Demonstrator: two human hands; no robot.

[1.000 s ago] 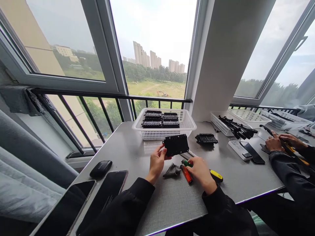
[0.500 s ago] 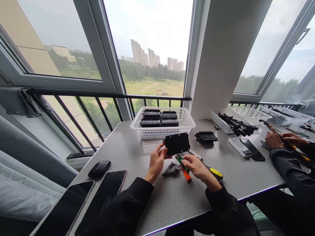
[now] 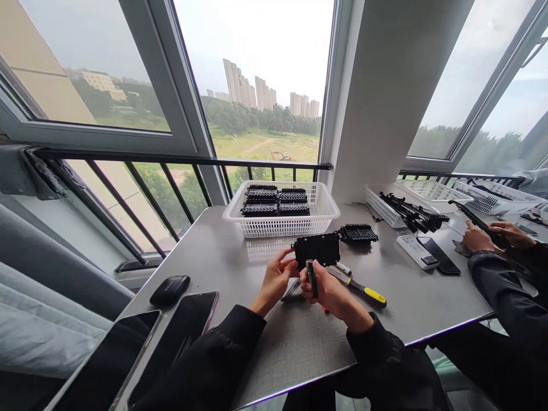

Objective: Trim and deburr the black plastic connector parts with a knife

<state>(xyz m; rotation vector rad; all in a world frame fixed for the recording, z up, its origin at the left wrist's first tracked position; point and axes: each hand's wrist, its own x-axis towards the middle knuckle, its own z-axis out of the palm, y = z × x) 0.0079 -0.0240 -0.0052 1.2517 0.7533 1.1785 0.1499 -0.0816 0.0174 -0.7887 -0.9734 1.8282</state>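
Note:
My left hand (image 3: pixel 276 278) grips the left edge of a flat black plastic part (image 3: pixel 317 249), raised above the table with its broad face towards me. In my right hand (image 3: pixel 327 289) is a small green and black cylinder (image 3: pixel 311 278), held upright in front of the part's lower edge. A grey cloth (image 3: pixel 291 290) lies beneath my hands, partly hidden. To the right of my right hand rests a tool with a yellow and black handle (image 3: pixel 374 295), beside a small white item (image 3: pixel 343 268). Only a sliver of an orange object shows under my right hand.
Behind my hands stands a white basket (image 3: pixel 282 228) holding several black parts, with another black part (image 3: pixel 358 233) beside it. Phones (image 3: pixel 182 325) and a black case (image 3: pixel 170 290) lie at left. Another person's hands (image 3: pixel 478 237) work at right near more baskets (image 3: pixel 387 212).
The black part has shifted slightly right. My right hand has turned the green cylinder upright and moved left, now covering most of the orange object.

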